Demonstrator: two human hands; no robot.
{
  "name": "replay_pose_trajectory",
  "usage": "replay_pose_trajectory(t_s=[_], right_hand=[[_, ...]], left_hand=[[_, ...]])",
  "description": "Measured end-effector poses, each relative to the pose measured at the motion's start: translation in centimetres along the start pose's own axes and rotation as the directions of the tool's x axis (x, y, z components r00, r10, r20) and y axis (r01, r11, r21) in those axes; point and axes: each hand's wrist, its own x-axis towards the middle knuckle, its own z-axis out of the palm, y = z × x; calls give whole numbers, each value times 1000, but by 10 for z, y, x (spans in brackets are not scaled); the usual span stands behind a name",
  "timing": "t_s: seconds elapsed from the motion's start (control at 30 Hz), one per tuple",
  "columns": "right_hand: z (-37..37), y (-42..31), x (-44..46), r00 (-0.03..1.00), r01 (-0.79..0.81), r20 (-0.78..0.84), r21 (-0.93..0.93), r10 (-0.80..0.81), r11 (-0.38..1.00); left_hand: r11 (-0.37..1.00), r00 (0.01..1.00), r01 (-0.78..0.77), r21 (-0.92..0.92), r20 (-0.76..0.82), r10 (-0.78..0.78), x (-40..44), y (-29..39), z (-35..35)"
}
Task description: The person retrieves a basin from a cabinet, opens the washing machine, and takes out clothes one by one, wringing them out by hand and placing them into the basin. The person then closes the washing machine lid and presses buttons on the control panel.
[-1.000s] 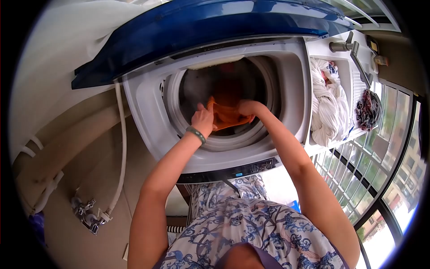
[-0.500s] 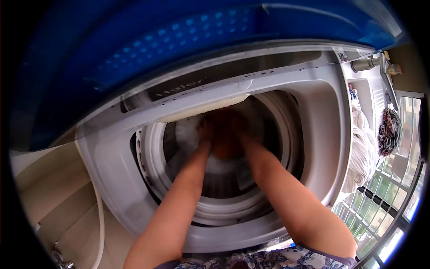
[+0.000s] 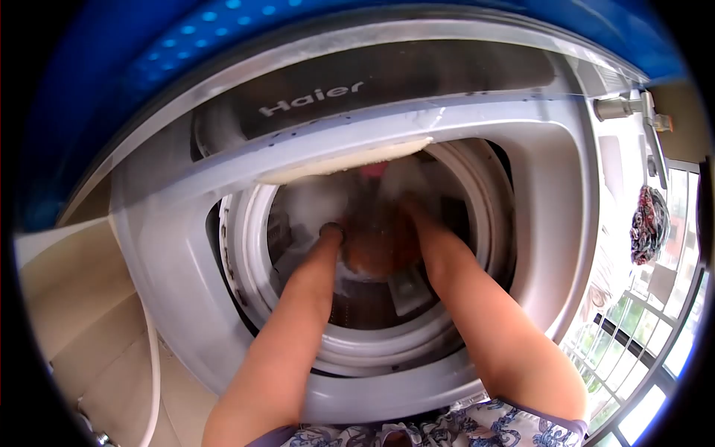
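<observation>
Both arms reach down into the drum (image 3: 361, 309) of a top-loading washing machine (image 3: 551, 223). My left hand (image 3: 333, 228) is at the drum's left of centre, with a dark band at the wrist; its fingers are lost in shadow and blur. Toward the right, my right hand (image 3: 407, 204) is also smeared, its fingers indistinct. Between the hands lies a blurred orange-brown thing (image 3: 381, 255) whose kind I cannot make out. Whitish, cloudy material (image 3: 316, 197) surrounds it, perhaps wet cloth or suds. A small pink patch (image 3: 375, 170) shows at the back of the drum.
Above the opening stands the raised blue lid (image 3: 112, 97). A cream strip (image 3: 346, 160) runs along the opening's back edge. White cloth (image 3: 605, 276) and a dark patterned bundle (image 3: 649, 225) are at the right, near a barred window (image 3: 633, 328). A pale hose (image 3: 154, 372) hangs at left.
The view has tilted, so more of the front panel with its lettering shows. The orange-brown thing appears lower in the drum, and a pink patch has come into sight. Both hands remain inside.
</observation>
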Motion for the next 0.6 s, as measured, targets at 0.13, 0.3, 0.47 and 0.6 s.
replay_pose_trajectory(t_s=[0.13, 0.3, 0.47, 0.6], right_hand=[[-40, -35, -35, 992, 66, -103, -16, -68, 998], [-194, -112, -172, 920, 386, 78, -345, -383, 856], [-354, -191, -397, 630, 734, -41, -296, -776, 611], [-417, -174, -476, 583, 811, -309, 286, -752, 511]], left_hand=[[987, 996, -87, -132, -16, 86, -50, -8, -69], [837, 794, -396, -377, -599, 106, -205, 14, -174], [513, 597, -742, -431, -773, 214, -414, 91, -264], [123, 670, -742, -659, -724, 164, -521, 111, -313]])
